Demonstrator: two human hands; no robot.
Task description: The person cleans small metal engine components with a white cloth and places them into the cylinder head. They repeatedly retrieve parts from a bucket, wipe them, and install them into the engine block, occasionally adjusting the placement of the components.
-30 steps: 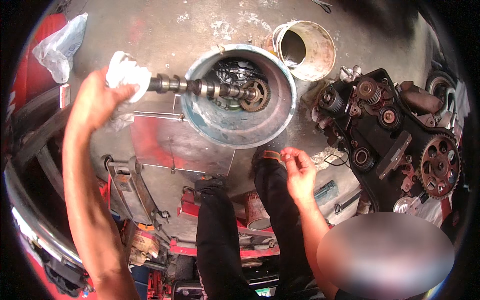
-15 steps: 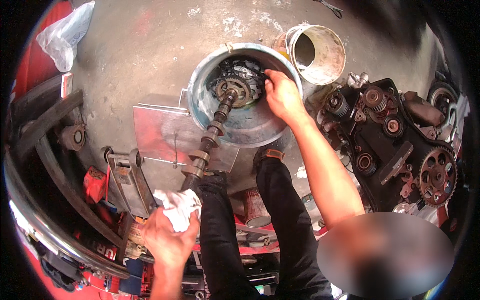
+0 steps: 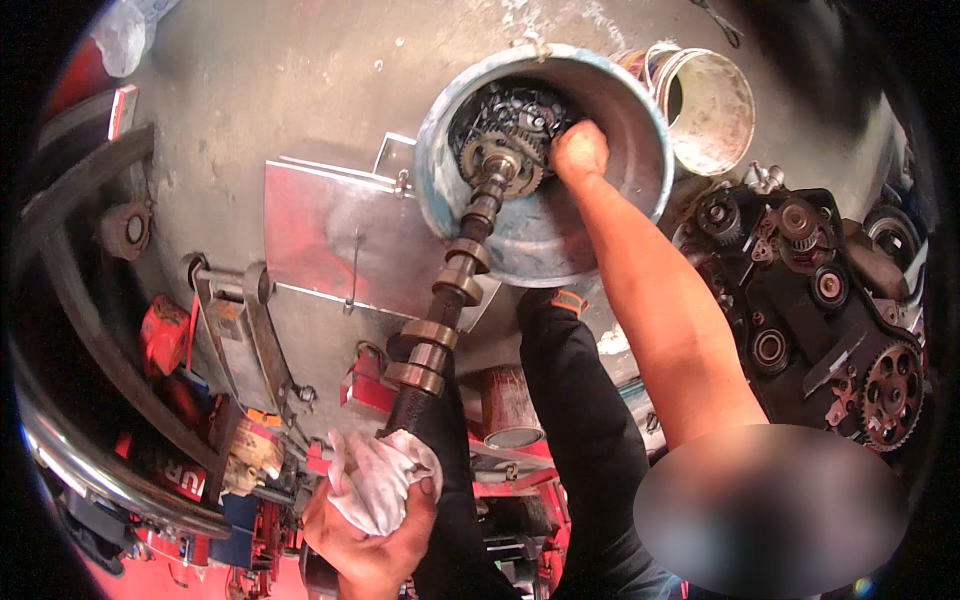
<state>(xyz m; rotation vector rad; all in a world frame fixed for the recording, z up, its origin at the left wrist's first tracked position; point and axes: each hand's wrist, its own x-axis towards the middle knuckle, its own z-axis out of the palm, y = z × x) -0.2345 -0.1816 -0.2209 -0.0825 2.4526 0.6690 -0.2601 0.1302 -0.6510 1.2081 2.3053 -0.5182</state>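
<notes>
A long dark camshaft (image 3: 459,270) with shiny lobes runs slantwise from me into a blue-grey tub (image 3: 640,130). My left hand (image 3: 370,535) grips its near end through a crumpled white cloth (image 3: 375,480). The toothed gear (image 3: 484,160) on the far end sits inside the tub, over a heap of small metal parts (image 3: 540,112). My right hand (image 3: 581,152) reaches into the tub beside the gear, closed with its fingers curled under. Whatever those fingers hold is hidden behind the hand.
A dirty white bucket (image 3: 712,110) lies tipped beside the tub. An engine block (image 3: 800,290) with pulleys stands at the right. A metal sheet (image 3: 310,225) rests on the floor, near a floor jack (image 3: 235,320). My legs (image 3: 575,390) flank the near side.
The view has shifted, and the tub now appears further right and higher. My right hand has gone from the tub's rim area down toward the parts. The left still grips the cloth-wrapped camshaft.
</notes>
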